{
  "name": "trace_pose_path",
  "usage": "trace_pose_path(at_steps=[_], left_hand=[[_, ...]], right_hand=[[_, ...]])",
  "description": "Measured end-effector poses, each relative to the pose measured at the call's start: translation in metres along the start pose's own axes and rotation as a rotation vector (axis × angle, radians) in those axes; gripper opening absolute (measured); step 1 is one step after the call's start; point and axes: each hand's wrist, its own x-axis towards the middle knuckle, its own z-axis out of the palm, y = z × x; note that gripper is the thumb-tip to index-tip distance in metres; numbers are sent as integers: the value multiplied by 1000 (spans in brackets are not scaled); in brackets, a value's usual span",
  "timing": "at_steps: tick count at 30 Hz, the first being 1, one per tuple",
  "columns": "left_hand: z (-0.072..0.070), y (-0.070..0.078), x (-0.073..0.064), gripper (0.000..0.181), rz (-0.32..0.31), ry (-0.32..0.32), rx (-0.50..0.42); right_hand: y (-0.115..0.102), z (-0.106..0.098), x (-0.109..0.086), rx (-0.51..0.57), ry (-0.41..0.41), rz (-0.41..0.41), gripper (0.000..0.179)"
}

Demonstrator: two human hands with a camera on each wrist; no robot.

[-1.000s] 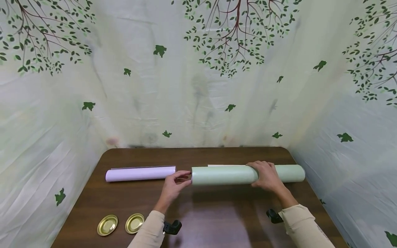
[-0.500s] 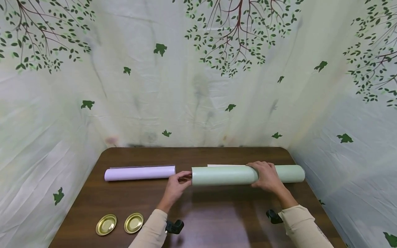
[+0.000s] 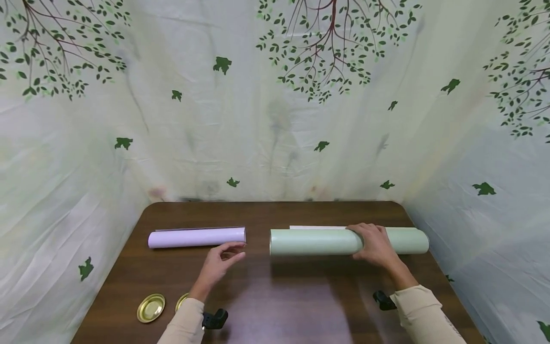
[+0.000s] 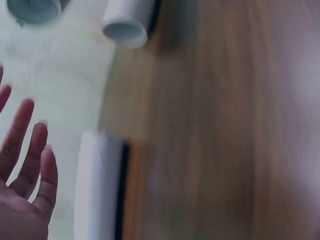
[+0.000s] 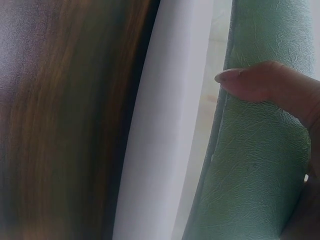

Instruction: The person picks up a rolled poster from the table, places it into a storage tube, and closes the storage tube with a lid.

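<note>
My right hand (image 3: 374,244) grips a long pale green roll (image 3: 315,242) of textured sheet, thumb on the near side, and its shadow falls on the table below. Behind it lies a white roll (image 3: 318,227), mostly hidden in the head view; the right wrist view shows more of this white roll (image 5: 160,125). My left hand (image 3: 216,265) holds nothing. Its fingers are loosely bent, just in front of the right end of a lilac roll (image 3: 195,238). In the left wrist view the open end of the green roll (image 4: 35,10) shows, with the fingers apart from it.
The brown wooden table (image 3: 301,306) carries everything. At its front left lie two shallow gold round dishes or lids, one gold dish (image 3: 151,308) in full view and the other partly behind my left sleeve (image 3: 185,320). A leaf-patterned curtain (image 3: 275,119) surrounds the back and sides.
My left hand has drawn away from the green roll's left end and moved left toward the lilac roll. The right hand keeps its grip on the green roll.
</note>
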Motion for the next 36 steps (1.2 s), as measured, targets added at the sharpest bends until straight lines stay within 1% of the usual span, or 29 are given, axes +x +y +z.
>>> trace_pose_path(at_steps=[2, 4, 5, 7, 12, 14, 16, 18, 22, 26, 28, 31, 36], left_hand=[[-12, -15, -4, 31, -12, -16, 50], [-23, -26, -9, 35, -22, -33, 121], [-29, -30, -12, 37, -24, -45, 154], [-40, -36, -18, 40, -49, -70, 218], [-66, -47, -38, 45, -126, -154, 390], [-76, -52, -46, 48, -118, -184, 473], [-83, -57, -54, 51, -98, -193, 560], [-89, -63, -60, 55, -55, -200, 645], [-93, -74, -69, 67, -10, -197, 770], [-92, -80, -74, 79, -2, -213, 834], [-92, -83, -77, 83, -1, -219, 848], [-91, -87, -79, 83, 3, -215, 854], [-88, -87, -80, 73, -13, -203, 842]], right_hand=[[1, 0, 0, -1, 2, 4, 73], [2, -1, -1, 1, 5, 6, 73], [2, -1, -1, 2, 6, 6, 73], [2, -2, -1, 4, 7, 6, 73], [2, -3, 0, 6, 8, 2, 73], [2, -3, 0, 2, 7, 1, 73], [3, -3, 0, 3, 5, 3, 73], [4, -3, 0, 3, 5, 3, 73], [5, -1, 0, 7, 5, 4, 72], [4, 0, 0, 4, 5, 6, 73], [4, 1, 0, 5, 4, 9, 73], [4, 1, -1, 4, 5, 18, 72], [5, 3, -2, 9, 5, 28, 71]])
